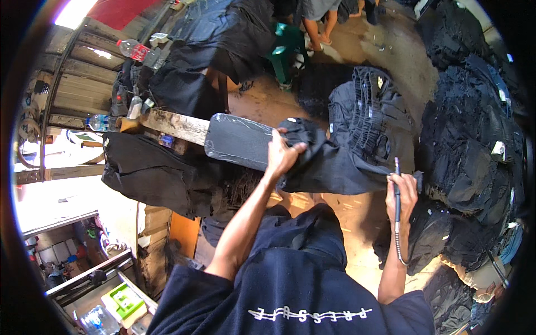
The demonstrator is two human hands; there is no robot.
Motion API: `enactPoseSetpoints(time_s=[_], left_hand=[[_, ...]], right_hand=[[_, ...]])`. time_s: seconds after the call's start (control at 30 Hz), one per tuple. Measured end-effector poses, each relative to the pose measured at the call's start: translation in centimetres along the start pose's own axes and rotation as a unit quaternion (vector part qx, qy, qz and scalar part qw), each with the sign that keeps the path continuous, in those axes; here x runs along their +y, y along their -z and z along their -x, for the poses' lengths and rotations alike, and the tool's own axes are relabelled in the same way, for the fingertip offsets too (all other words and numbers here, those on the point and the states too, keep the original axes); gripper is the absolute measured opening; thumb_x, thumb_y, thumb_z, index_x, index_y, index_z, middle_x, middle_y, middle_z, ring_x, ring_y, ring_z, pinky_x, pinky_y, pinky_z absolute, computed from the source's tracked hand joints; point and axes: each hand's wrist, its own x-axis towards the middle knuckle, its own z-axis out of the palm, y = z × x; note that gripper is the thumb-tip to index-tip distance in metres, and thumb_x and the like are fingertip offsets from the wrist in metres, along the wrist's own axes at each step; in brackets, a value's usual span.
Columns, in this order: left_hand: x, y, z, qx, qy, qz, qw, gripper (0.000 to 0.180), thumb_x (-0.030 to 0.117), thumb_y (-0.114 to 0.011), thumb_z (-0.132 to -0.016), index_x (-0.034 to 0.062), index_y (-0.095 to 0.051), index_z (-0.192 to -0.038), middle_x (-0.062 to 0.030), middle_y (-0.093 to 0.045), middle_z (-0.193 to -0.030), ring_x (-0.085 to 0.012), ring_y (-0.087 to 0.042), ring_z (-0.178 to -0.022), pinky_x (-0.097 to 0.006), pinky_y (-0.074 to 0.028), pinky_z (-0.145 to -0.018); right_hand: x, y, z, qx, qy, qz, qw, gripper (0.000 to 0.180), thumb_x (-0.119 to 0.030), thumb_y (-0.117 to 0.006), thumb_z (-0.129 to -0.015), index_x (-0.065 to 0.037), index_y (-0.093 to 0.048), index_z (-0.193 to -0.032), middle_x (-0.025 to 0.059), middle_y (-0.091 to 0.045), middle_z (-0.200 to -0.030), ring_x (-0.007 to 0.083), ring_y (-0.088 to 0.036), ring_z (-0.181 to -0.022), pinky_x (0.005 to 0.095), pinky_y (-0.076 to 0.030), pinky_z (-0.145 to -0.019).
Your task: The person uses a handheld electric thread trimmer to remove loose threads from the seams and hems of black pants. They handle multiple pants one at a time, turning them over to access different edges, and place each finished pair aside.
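A black padded board (237,140) juts out in front of me on a wooden beam. Dark trousers (335,167) are bunched around its right end and stretch to the right. My left hand (283,155) pinches the bunched cloth against the board's end, thumb toward the cloth. At the right, my right hand (403,192) is closed around a slim black pen-like handpiece (397,195) with a pinkish tip pointing up. A spring-sleeved cable (398,245) runs down from it along my wrist. The far end of the trousers lies at this hand; whether its fingers grip the cloth too is hidden.
Dark garments with elastic waistbands (371,103) lie just beyond the trousers. A tall heap of dark clothes (469,145) lines the right. Another dark garment (156,173) hangs at the left, below plastic bottles (103,123). A green stool (287,53) and a person's legs (312,30) are farther off.
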Motion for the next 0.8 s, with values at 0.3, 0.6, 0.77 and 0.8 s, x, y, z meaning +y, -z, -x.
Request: enactPoseSetpoints(time_s=[0.3,0.6,0.77,0.8], left_hand=[[-1.6,3.8,12.3,-0.015,-0.090,-0.007,0.996,0.059,0.014,-0.086,-0.089,0.0046,-0.064,-0.143,-0.0145,-0.073,-0.128,-0.0250,-0.068,-0.121,-0.041,-0.052,-0.110],[-5.8,12.5,0.4,0.300,-0.072,-0.021,0.951,0.033,0.015,-0.082,-0.091,0.0045,-0.080,-0.123,-0.0132,-0.082,-0.119,-0.0248,-0.075,-0.116,-0.037,-0.055,-0.106],[-10.5,15.5,-4.6,0.315,-0.124,-0.064,0.939,0.028,0.011,-0.084,-0.085,0.0046,-0.083,-0.112,-0.0171,-0.083,-0.107,-0.0298,-0.080,-0.104,-0.038,-0.059,-0.097],[-11.7,17.0,-5.7,0.331,-0.148,-0.096,0.927,0.027,0.012,-0.084,-0.085,0.0051,-0.083,-0.112,-0.0182,-0.083,-0.107,-0.0324,-0.080,-0.103,-0.039,-0.060,-0.095]], right_hand=[[4.3,-0.3,-5.0,0.004,-0.064,-0.151,0.986,0.020,-0.007,-0.082,-0.099,-0.001,-0.070,-0.115,0.0177,-0.079,-0.113,0.0331,-0.077,-0.106,0.0431,-0.059,-0.097],[-4.2,-18.8,-8.6,-0.212,-0.085,-0.295,0.928,0.056,-0.024,-0.100,-0.080,-0.010,-0.069,-0.124,0.0116,-0.079,-0.118,0.0243,-0.076,-0.112,0.0371,-0.057,-0.100],[-8.1,-29.9,-9.0,-0.218,-0.138,-0.306,0.916,0.044,-0.024,-0.097,-0.079,-0.012,-0.069,-0.111,0.0058,-0.073,-0.092,0.0181,-0.073,-0.086,0.0345,-0.059,-0.083],[-8.9,-32.4,-9.7,-0.182,-0.107,-0.326,0.921,0.045,-0.025,-0.097,-0.080,-0.011,-0.069,-0.111,0.0059,-0.076,-0.094,0.0180,-0.076,-0.088,0.0343,-0.060,-0.083]])
